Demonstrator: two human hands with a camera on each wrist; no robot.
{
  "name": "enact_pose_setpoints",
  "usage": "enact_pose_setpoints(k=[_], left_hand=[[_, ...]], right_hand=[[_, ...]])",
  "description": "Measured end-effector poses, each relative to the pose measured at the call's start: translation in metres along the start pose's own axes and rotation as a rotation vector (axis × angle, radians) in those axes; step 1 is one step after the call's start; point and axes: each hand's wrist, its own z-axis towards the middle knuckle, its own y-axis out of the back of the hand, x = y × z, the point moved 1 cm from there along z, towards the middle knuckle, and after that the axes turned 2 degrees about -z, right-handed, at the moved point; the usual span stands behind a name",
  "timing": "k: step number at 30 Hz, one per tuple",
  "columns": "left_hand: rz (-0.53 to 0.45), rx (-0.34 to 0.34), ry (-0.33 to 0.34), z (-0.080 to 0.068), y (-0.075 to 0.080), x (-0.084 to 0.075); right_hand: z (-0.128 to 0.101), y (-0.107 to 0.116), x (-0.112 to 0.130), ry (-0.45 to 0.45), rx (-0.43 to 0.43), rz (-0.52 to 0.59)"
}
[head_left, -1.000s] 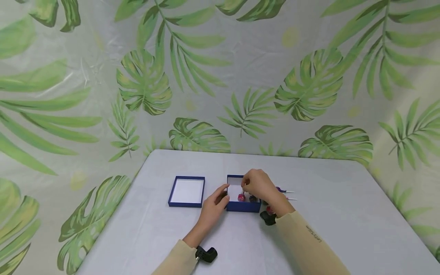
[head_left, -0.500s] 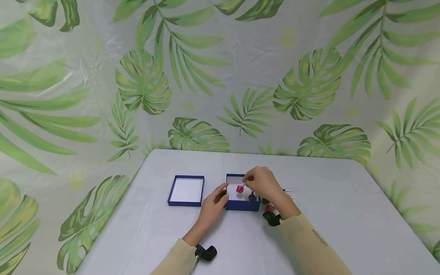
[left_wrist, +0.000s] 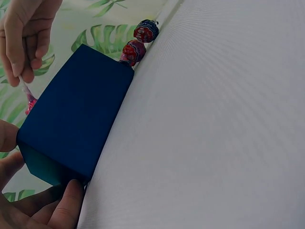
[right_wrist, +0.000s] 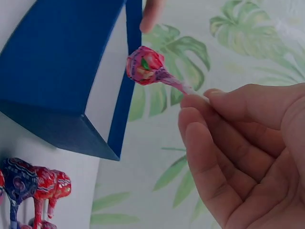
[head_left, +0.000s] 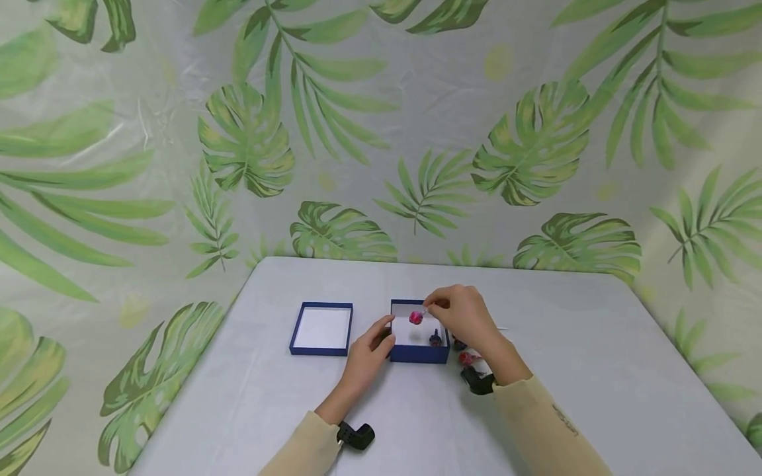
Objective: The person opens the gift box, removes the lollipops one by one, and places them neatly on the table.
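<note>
My right hand [head_left: 464, 316] pinches a pink-wrapped lollipop [head_left: 416, 318] by its white stick, thumb against fingertips in the right wrist view. The candy end [right_wrist: 145, 66] hangs over the open blue box [head_left: 419, 354], apart from its white floor. Inside that box, near the front right corner, sits a dark-wrapped lollipop [head_left: 436, 338] with its stick up. My left hand [head_left: 369, 352] rests against the left side of the box, its fingertips touching the wall and rim. The left wrist view shows the box's blue wall [left_wrist: 78, 105] beside those fingers.
A blue-rimmed lid [head_left: 321, 352] with a white inside lies left of the box. Right of the box lie several more lollipops [right_wrist: 45, 183], red and dark blue, partly hidden by my right arm in the head view. The table [head_left: 583, 344] is white.
My right hand has lifted the pink lollipop from low in the box to above its floor, moving slightly up and right. The left hand stays at the box's left side.
</note>
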Motion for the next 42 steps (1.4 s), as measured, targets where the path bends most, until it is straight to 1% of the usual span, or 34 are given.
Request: enact_pose_setpoints(k=[5,10,14,18,25,35,42], left_hand=[[-0.006,-0.003,0.004,0.001,0.000,0.001],[-0.011,-0.001,0.011,0.001,0.000,0.001],[-0.011,0.003,0.008,0.001,0.001,0.001],[-0.010,0.005,0.008,0.001,0.001,0.001],[-0.007,0.006,0.005,0.001,0.001,0.003],[-0.020,0.008,-0.007,0.003,0.000,0.006],[-0.025,0.010,0.013,0.002,0.001,0.004]], right_hand=[[-0.004,0.008,-0.002,0.003,-0.039,0.029],[-0.009,0.014,-0.008,-0.019,-0.069,0.062],[-0.013,0.019,-0.012,-0.023,-0.094,0.065],[-0.017,0.023,-0.019,-0.027,-0.098,0.062],[-0.026,0.029,-0.032,-0.063,-0.104,0.042],[-0.039,0.033,-0.052,-0.080,-0.106,0.016],[-0.047,0.037,-0.066,-0.081,-0.110,-0.015]])
